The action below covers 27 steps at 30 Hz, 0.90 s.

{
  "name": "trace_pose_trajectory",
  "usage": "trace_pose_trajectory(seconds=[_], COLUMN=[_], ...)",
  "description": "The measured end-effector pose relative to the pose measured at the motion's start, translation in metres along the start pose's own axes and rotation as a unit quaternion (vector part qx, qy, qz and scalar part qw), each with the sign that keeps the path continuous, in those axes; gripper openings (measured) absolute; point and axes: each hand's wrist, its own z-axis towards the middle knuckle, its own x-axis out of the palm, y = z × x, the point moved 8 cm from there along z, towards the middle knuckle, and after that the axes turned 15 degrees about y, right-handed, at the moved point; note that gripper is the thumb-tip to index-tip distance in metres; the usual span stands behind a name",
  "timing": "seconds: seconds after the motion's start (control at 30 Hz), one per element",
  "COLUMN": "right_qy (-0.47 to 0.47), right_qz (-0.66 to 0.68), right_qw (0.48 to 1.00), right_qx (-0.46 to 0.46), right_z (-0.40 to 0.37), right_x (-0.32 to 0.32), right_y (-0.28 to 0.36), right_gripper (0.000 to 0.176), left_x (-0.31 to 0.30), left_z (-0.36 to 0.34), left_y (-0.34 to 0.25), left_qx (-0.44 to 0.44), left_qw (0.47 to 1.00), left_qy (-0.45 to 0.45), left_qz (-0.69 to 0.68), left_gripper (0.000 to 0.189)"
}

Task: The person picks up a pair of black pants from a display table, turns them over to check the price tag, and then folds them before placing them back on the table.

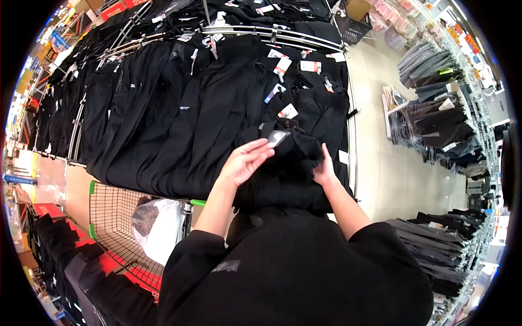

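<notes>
A folded black garment (299,155), perhaps trousers, lies in front of me on a stack of black clothes. At its left edge my left hand (247,162) pinches a small grey-white label (278,138) between thumb and fingertips. My right hand (324,170) grips the garment's right side, thumb raised and the other fingers partly hidden by the cloth. Just beyond are more folded black garments with white and red price tags (288,111). Long black trousers (179,119) lie side by side to the left.
A metal rail (352,130) edges the display on the right. A green-trimmed shopping cart (111,217) holding a white plastic bag (163,228) stands at my left. Racks of grey and dark clothes (440,117) line the right across a tiled aisle (375,163).
</notes>
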Motion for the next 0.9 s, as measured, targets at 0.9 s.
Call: trace_pose_trajectory(seconds=[0.9], right_qy=[-0.06], right_qz=[-0.053], right_qw=[0.995], right_qx=[0.051], right_z=[0.008], right_x=[-0.024], right_y=[-0.01], right_gripper=[0.066], left_x=[-0.042], left_z=[-0.017], left_y=[0.071], left_qx=[-0.092], left_qw=[0.953], left_qy=[-0.257], left_qz=[0.131], left_gripper=[0.083])
